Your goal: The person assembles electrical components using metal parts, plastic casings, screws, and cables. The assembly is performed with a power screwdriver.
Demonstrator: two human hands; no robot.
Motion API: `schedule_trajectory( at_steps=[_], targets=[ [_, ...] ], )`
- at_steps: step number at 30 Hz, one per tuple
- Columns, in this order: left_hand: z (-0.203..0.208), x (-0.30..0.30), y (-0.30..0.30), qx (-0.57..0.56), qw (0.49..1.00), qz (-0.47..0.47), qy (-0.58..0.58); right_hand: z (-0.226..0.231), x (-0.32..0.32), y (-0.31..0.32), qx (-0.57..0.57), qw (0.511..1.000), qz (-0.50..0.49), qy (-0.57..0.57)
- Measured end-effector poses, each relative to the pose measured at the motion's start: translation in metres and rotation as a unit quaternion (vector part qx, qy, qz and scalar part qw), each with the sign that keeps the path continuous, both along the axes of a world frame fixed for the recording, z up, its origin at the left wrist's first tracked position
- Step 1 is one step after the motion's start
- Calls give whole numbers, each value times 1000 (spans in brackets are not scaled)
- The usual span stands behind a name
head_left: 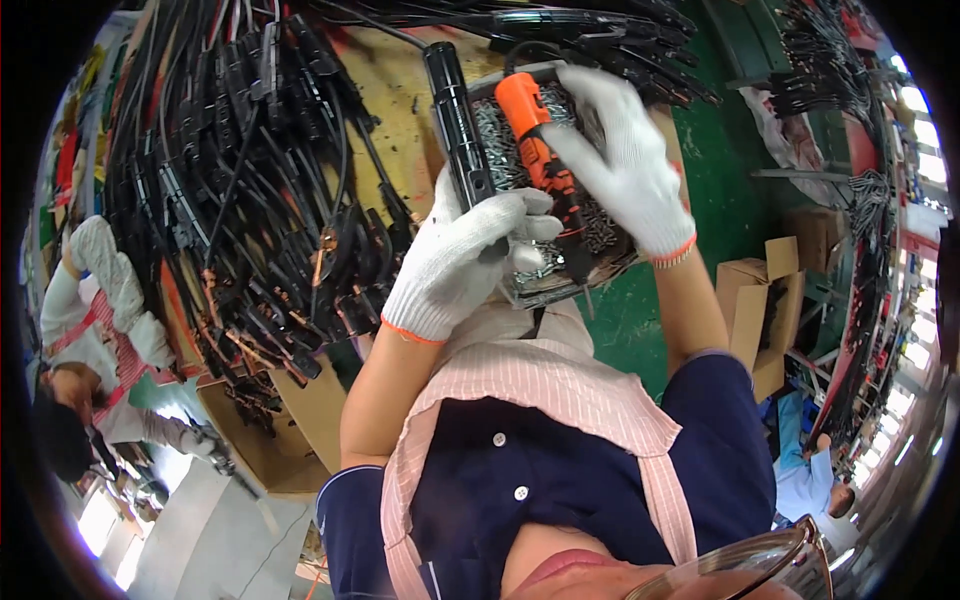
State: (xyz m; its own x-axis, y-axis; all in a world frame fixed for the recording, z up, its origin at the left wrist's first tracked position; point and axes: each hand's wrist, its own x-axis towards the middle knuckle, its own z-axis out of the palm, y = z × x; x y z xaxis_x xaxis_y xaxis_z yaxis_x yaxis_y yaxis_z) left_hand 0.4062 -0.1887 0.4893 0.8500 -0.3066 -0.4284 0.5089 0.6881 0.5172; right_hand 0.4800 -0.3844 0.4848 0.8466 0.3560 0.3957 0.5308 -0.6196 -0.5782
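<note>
My left hand (pixel 450 260), in a white knit glove with an orange cuff, is closed around the lower end of a long black plastic tube-like housing (pixel 462 125), tilted with a cable at its far end. A box of screws (pixel 601 228) lies just beyond and to the right of that hand. On the screws rests an orange and black electric screwdriver (pixel 534 135), its dark tip toward me. My right hand (pixel 630 150), gloved alike and slightly blurred, is over the box's right side, thumb and fingers apart. Its thumb reaches toward the screwdriver, and whether they touch I cannot tell.
A large heap of black cabled parts (pixel 240 190) covers the yellow worktable (pixel 395 95) on the left; more lie at the far edge. Cardboard boxes (pixel 760 310) stand on the right, another (pixel 270 430) at lower left. Other people (pixel 100 330) are at the sides.
</note>
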Motion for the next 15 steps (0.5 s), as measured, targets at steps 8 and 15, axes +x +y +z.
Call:
schedule_trajectory(
  at_steps=[8, 15],
  targets=[
    [-26, -10, -25, 5, 998, 64, 25, -13, -22, 4, -65, 953, -82, 286],
    [-34, -15, -12, -39, 998, 40, 34, -12, -9, -11, 114, 898, -27, 425]
  ],
)
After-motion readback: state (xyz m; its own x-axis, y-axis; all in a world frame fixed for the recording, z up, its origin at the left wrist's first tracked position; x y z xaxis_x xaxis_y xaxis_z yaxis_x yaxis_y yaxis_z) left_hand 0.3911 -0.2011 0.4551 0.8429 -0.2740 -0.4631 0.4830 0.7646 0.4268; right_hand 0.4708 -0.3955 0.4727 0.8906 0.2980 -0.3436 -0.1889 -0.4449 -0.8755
